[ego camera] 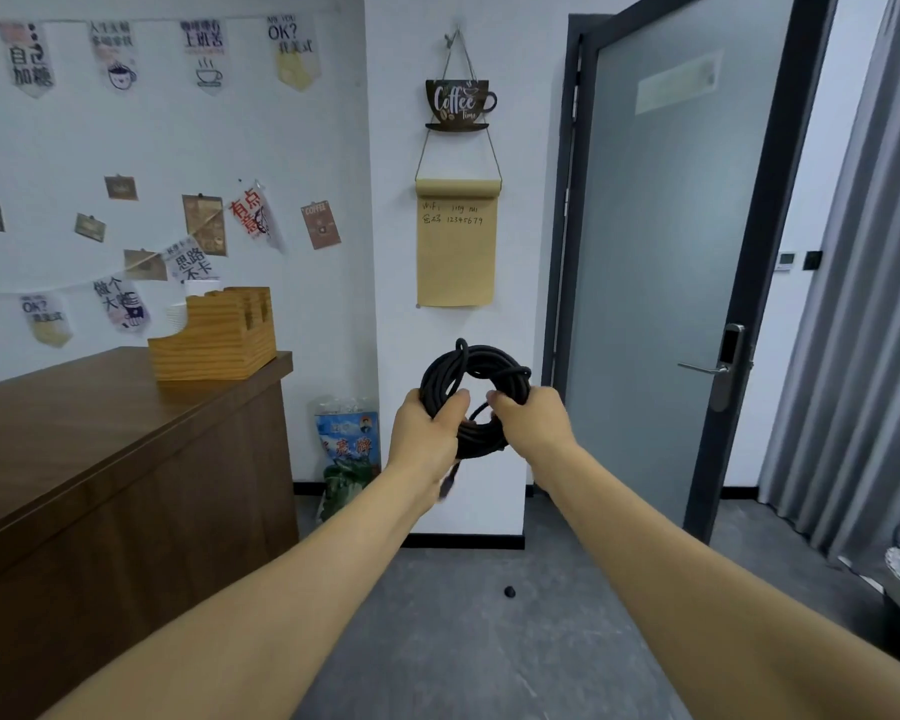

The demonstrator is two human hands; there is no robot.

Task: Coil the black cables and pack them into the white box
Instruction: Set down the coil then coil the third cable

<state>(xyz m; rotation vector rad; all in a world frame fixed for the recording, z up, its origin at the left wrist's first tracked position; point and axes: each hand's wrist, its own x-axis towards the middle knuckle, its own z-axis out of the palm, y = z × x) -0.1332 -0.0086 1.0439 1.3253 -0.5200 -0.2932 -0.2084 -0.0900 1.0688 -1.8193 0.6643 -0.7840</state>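
I hold a thick round coil of black rubber-sheathed cable out in front of me at arm's length, upright like a wheel facing me, between both hands. My left hand grips the coil's left side, fingers curled round the bundle; my right hand pinches the right side, where a loose strand crosses. A free cable end dangles just below my left hand. The white box is nowhere in view, so I cannot tell which way it lies.
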